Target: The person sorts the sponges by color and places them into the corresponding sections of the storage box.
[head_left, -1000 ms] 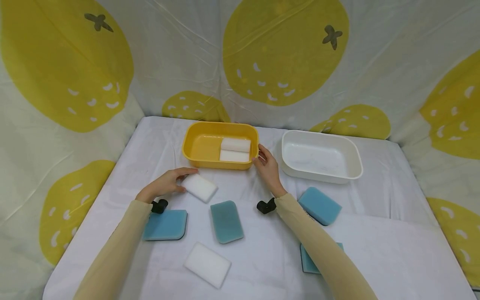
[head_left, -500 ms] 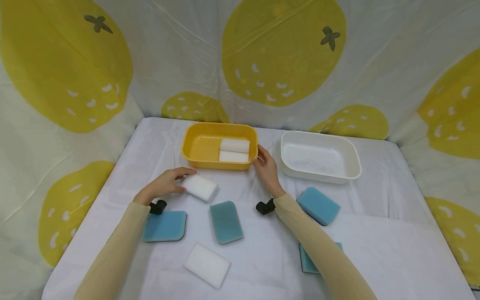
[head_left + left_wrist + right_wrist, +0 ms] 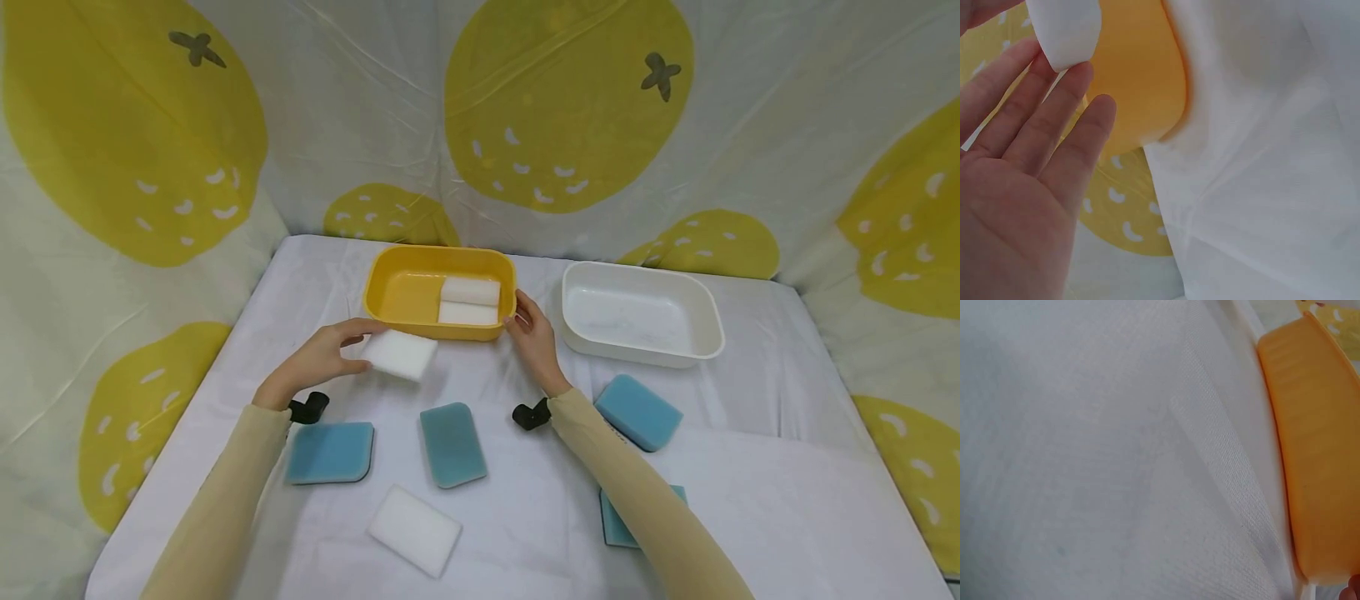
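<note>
In the head view my left hand (image 3: 322, 358) holds a white sponge (image 3: 401, 354) by its left end, between the thumb and fingers. The sponge is raised and tilted just in front of the yellow basin (image 3: 405, 327). In the left wrist view its white end (image 3: 1069, 31) lies against the fingertips, and the palm faces the camera. My right hand (image 3: 534, 342) touches the right end of the yellow basin with relaxed fingers. Only a bit of fingertip shows in the right wrist view, at the basin's wall (image 3: 1322, 462). Inside the basin, white sponges (image 3: 469, 290) lie at the right.
A white basin (image 3: 637, 352) stands to the right. Blue-green sponges lie in front: one at left (image 3: 330, 452), one in the middle (image 3: 453, 445), one at right (image 3: 639, 412), one partly under the right sleeve (image 3: 618, 521). Another white sponge (image 3: 415, 530) lies near the front.
My left hand has lifted the white sponge off the table and moved it slightly away from me, towards the yellow basin. The right hand has stayed at the basin's end.
</note>
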{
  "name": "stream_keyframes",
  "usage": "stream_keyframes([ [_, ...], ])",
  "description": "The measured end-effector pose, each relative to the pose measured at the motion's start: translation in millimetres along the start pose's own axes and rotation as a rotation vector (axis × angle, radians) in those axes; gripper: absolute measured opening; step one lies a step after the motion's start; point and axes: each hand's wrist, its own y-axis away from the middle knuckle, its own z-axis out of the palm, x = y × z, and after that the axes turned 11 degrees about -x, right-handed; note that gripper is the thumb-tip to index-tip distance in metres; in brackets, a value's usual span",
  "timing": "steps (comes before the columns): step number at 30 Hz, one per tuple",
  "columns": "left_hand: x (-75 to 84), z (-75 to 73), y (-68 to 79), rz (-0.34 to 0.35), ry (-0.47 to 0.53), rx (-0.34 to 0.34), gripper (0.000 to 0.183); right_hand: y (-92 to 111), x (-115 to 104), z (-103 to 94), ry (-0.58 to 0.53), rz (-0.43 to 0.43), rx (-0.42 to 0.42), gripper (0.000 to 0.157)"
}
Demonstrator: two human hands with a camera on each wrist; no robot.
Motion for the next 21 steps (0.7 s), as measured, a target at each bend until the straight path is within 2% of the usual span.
stream_keyframes([
  [4, 6.8, -4.8, -6.0, 0.019, -0.007, 0.058, 0.054, 0, -2, -0.1, 0.005, 0.024, -0.003, 0.057],
  [6, 9.7, -7.2, -10.4, 0.017, -0.029, 0.095, 0.054, 2, -15, 1.7, 0.018, 0.074, -0.007, 0.055],
  [12, 14.7, -16.3, -25.8, -0.036, -0.115, 0.177, 0.054, 7, -43, 4.4, 0.007, 0.111, -0.024, 0.055],
  [21, 15.1, -29.7, -43.1, -0.109, -0.113, 0.180, 0.056, 8, -51, 6.3, 0.025, 0.110, -0.024, 0.054],
])
